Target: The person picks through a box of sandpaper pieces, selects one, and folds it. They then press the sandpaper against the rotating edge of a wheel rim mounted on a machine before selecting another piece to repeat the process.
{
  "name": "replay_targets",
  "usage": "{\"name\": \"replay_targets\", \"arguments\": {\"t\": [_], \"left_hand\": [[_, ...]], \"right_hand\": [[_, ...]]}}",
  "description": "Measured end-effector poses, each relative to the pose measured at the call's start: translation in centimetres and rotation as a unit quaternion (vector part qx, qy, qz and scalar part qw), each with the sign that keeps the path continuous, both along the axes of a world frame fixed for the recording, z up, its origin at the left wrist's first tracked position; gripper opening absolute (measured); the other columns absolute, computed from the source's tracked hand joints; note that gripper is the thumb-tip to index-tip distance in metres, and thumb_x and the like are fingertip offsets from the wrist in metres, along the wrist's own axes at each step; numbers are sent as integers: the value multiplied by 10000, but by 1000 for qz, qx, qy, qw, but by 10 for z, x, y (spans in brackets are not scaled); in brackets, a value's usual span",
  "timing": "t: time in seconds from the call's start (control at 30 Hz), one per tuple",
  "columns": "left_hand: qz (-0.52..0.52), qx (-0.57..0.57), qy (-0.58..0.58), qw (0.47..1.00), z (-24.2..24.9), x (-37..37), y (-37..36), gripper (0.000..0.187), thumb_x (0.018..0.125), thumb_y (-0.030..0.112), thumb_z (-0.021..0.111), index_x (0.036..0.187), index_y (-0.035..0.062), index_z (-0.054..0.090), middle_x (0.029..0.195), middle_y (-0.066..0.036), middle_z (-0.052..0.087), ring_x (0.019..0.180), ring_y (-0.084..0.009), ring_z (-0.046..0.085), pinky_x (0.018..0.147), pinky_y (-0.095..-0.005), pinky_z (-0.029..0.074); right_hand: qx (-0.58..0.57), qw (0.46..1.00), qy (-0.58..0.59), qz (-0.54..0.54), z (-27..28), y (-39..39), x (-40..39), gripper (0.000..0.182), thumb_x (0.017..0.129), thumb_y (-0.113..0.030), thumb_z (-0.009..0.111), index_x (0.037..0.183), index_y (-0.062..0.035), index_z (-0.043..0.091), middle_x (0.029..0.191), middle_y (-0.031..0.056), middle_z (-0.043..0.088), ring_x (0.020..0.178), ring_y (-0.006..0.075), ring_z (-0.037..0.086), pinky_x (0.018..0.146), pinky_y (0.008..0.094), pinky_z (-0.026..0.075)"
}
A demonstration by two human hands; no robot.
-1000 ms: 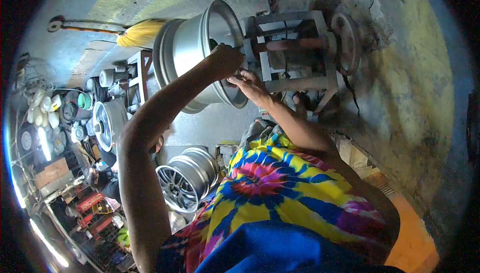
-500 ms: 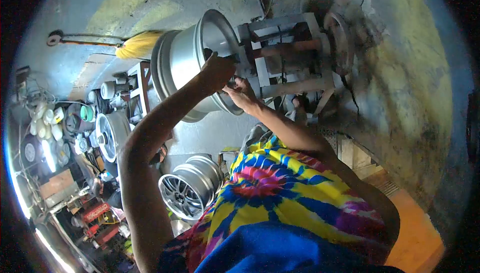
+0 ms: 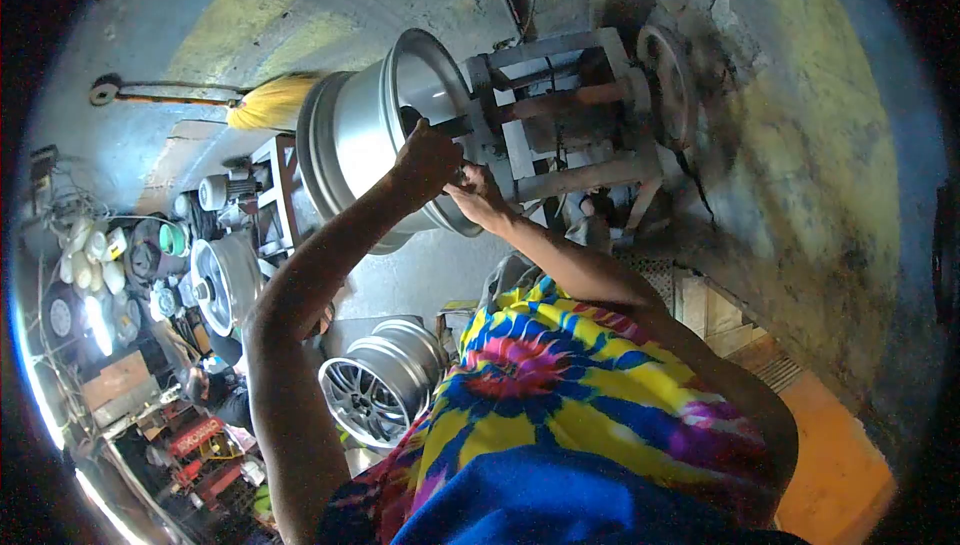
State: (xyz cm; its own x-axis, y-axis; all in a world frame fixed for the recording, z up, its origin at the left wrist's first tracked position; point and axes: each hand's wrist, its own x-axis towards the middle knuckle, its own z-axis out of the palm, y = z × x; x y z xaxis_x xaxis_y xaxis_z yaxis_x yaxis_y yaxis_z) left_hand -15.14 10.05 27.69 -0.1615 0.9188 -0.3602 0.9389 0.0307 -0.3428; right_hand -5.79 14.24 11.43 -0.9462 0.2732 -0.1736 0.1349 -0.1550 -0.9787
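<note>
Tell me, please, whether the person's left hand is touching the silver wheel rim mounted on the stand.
Touching. In the head view the left hand is closed against the rear edge of the silver wheel rim, with no gap showing.

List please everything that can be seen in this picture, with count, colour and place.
large wheel rim: one, silver, mounted on the machine, top centre
machine frame: one, grey and rusty, right of the large rim
spoked rim: one, silver, lower centre
small rim: one, silver, left
broom: one, yellow bristles, upper left
shirt: one, tie-dye of many colours, lower centre
left hand: one, closed at the centre of the large rim
right hand: one, fingers at the same spot, touching the left hand
</note>
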Motion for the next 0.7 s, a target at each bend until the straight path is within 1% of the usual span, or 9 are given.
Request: {"name": "replay_targets", "arguments": {"t": [0.07, 0.17, 0.23, 0.27, 0.37, 0.5, 0.63, 0.67, 0.7], "left_hand": [[8, -35, 1, 999, 1, 3, 2, 145, 779, 256, 709, 821, 116, 711, 817, -59, 682, 846, -235, 666, 857, -423, 437], [60, 62, -184, 979, -141, -54, -41, 178, 790, 283, 700, 869, 127, 731, 858, -45, 690, 909, -233, 651, 885, -433, 439], [55, -111, -33, 992, -27, -4, 3, 200, 788, 321, 699, 874, 145, 738, 900, -25, 686, 997, -227, 630, 882, -464, 460], [51, -67, -104, 991, 4, 2, 9, 193, 798, 317, 688, 888, 154, 735, 939, 0, 678, 1045, -218, 606, 831, -485, 488], [-54, 170, -181, 967, -96, -51, -22, 220, 795, 286, 691, 947, 128, 718, 1002, -57, 676, 1031, -244, 625, 832, -443, 530], [120, 32, -207, 970, 0, -45, 6, 342, 859, 282, 647, 1115, 56, 633, 916, -156, 683, 929, -322, 665, 783, -467, 513], [238, 64, -290, 925, 14, -65, 11, 390, 858, 378, 662, 1099, 72, 651, 985, -173, 690, 929, -353, 671, 815, -460, 522], [273, 86, -307, 908, 16, -65, 14, 355, 860, 349, 668, 1077, 68, 663, 1000, -170, 690, 936, -346, 672, 827, -459, 524], [308, 108, -324, 888, 16, -66, 16, 321, 862, 321, 673, 1055, 65, 674, 1016, -167, 689, 943, -339, 673, 839, -459, 527]], "right_hand": [[-46, 999, 25, -2, -1, 1, 3, 324, 825, -292, 729, 1021, -48, 645, 921, 112, 683, 839, 238, 639, 753, 356, 496], [-71, 997, 0, -23, -19, -9, 0, 325, 834, -259, 719, 1073, -49, 652, 1006, 106, 681, 936, 232, 625, 830, 353, 482], [-116, 993, 16, 33, -8, 3, 7, 326, 857, -253, 706, 1108, -51, 655, 1023, 70, 688, 956, 217, 618, 879, 352, 472], [-134, 989, 30, 57, 8, 11, 12, 344, 856, -278, 712, 1112, -55, 655, 1028, 69, 685, 947, 213, 620, 883, 346, 469], [-156, 982, 13, 102, 32, 42, 18, 372, 848, -332, 726, 1087, -55, 658, 1004, 60, 675, 919, 190, 616, 877, 332, 468], [-262, 964, -30, 25, 37, 60, 19, 274, 882, -212, 706, 1085, -36, 649, 999, 25, 673, 958, 111, 601, 850, 269, 493], [-120, 992, -23, 29, 52, 78, 9, 320, 883, -245, 680, 1117, -32, 633, 1023, 45, 661, 945, 131, 599, 879, 293, 449], [-116, 993, 0, -7, 48, 76, 3, 351, 842, -346, 728, 979, -31, 655, 797, 14, 640, 700, 118, 557, 664, 275, 439], [-116, 993, 0, -8, 54, 76, 2, 351, 842, -346, 728, 979, -31, 655, 797, 14, 640, 700, 118, 557, 664, 275, 439]]}}
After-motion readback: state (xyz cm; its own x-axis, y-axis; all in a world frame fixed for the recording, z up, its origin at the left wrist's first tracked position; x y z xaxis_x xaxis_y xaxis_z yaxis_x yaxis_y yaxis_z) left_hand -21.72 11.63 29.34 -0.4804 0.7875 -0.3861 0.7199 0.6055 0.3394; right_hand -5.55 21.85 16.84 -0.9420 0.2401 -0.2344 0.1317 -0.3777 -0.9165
